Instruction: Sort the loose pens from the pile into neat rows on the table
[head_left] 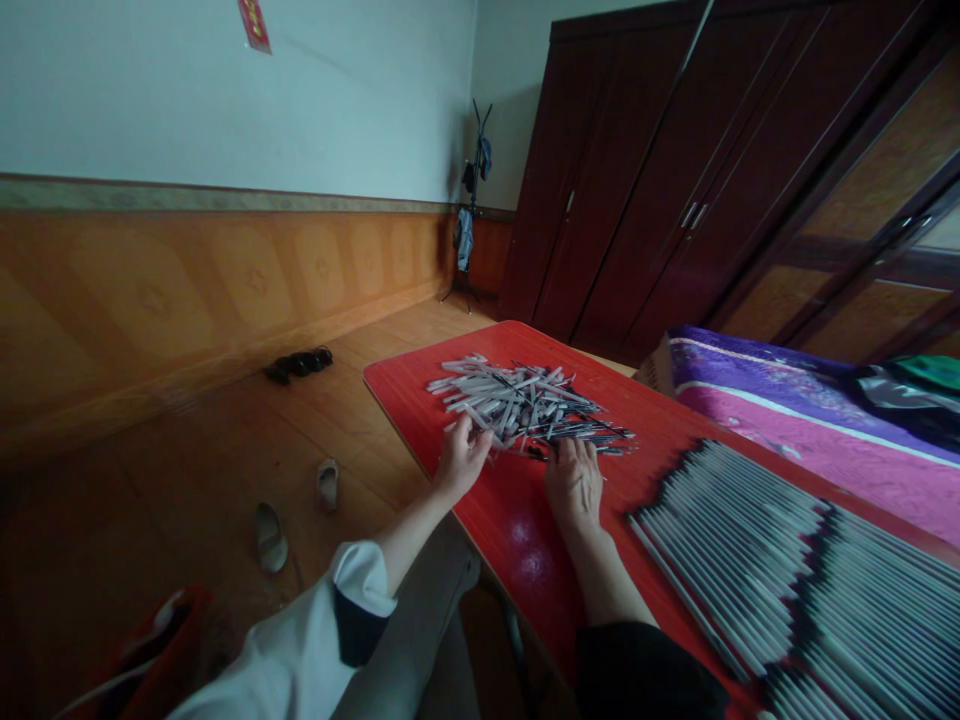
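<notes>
A loose heap of thin grey-white and black sticks lies on the red table, pointing in many directions. At its near left edge my left hand has thumb and fingers pinched on a pale, translucent strip. My right hand rests at the near right edge of the heap, its fingers curled down at the dark sticks. What sits under those fingertips is hidden. To the right, slim grey sticks with black ends are laid side by side in neat rows.
The red table runs from the far left corner to the lower right. Beyond it is a bed with a purple and pink cover. Dark wardrobes line the back. Shoes and a coat stand are on the floor.
</notes>
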